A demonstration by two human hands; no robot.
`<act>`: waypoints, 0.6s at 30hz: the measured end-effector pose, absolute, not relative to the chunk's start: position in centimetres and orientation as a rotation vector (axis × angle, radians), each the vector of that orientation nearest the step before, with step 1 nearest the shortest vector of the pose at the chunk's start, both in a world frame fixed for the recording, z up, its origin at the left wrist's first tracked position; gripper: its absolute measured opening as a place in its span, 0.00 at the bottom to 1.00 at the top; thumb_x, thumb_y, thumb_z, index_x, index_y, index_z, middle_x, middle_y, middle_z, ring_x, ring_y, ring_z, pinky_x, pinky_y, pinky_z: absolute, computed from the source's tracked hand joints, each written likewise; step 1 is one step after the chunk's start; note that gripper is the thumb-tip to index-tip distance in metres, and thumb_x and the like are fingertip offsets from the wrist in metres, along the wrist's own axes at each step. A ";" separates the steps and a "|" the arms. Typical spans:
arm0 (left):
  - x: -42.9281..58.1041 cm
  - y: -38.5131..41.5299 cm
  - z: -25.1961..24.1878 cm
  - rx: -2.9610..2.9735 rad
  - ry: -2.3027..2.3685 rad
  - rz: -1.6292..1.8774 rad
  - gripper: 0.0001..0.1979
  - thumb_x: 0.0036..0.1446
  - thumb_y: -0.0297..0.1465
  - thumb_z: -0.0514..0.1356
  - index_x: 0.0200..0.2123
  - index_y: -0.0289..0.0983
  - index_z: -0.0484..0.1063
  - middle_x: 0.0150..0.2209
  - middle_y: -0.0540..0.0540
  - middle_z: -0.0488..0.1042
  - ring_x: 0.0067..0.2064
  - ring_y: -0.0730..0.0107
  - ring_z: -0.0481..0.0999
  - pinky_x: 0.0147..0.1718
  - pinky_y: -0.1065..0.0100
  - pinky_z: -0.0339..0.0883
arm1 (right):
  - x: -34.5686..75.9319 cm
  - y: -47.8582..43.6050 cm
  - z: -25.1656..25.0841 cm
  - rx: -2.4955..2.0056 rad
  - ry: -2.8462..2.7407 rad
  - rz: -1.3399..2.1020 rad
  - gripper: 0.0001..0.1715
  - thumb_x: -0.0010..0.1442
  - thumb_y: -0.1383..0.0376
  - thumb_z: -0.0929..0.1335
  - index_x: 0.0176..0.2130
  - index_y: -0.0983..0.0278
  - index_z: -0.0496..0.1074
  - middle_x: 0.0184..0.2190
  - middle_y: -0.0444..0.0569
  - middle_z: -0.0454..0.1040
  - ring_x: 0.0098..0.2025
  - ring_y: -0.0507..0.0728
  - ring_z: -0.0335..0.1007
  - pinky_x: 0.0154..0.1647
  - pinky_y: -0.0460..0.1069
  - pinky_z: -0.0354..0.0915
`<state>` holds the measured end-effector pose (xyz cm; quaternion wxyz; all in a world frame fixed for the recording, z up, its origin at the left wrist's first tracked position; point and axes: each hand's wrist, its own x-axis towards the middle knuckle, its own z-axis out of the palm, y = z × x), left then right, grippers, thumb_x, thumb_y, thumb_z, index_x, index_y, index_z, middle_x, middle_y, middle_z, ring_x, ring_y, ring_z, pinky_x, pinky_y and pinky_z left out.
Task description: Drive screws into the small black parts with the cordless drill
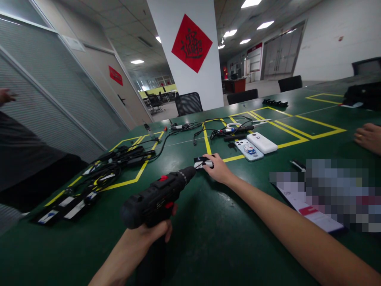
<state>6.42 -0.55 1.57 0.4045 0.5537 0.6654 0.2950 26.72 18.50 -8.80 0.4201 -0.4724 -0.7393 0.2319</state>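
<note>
A black cordless drill (157,198) with red switches points away from me and to the right. My left hand (149,238) is wrapped round its grip. The drill's chuck ends close to a small black and white object (200,163) lying on the green table; whether the two touch I cannot tell. My right hand (217,169) reaches forward and pinches this small object from its right side, fingers partly covering it. The object's exact kind does not show. Beyond my right hand lie a phone (249,149) in a patterned case and a white power bank (262,142).
Tangled black cables (125,157) spread over the left of the green table (232,230). More cables and pens lie farther back. At right are a tablet-like screen (315,220), a blurred-out area and another person's hand (369,137). Someone in dark clothing (32,159) stands at left.
</note>
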 end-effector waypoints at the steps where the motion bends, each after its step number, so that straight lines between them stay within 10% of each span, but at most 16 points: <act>1: 6.4 -0.5 1.6 1.395 1.661 0.738 0.19 0.50 0.42 0.58 0.39 0.35 0.73 0.22 0.49 0.70 0.28 0.61 0.68 0.31 0.62 0.60 | 26.7 18.5 -8.8 -1.186 -1.852 0.584 0.24 0.59 0.61 0.66 0.55 0.56 0.66 0.47 0.50 0.62 0.45 0.56 0.67 0.51 0.51 0.61; 18: 6.4 -0.5 1.6 1.380 1.617 0.764 0.17 0.50 0.39 0.59 0.40 0.34 0.73 0.21 0.50 0.70 0.26 0.62 0.67 0.30 0.63 0.59 | 26.7 18.7 -9.0 -1.188 -1.850 0.587 0.24 0.59 0.62 0.66 0.55 0.57 0.66 0.47 0.50 0.63 0.46 0.55 0.66 0.52 0.51 0.61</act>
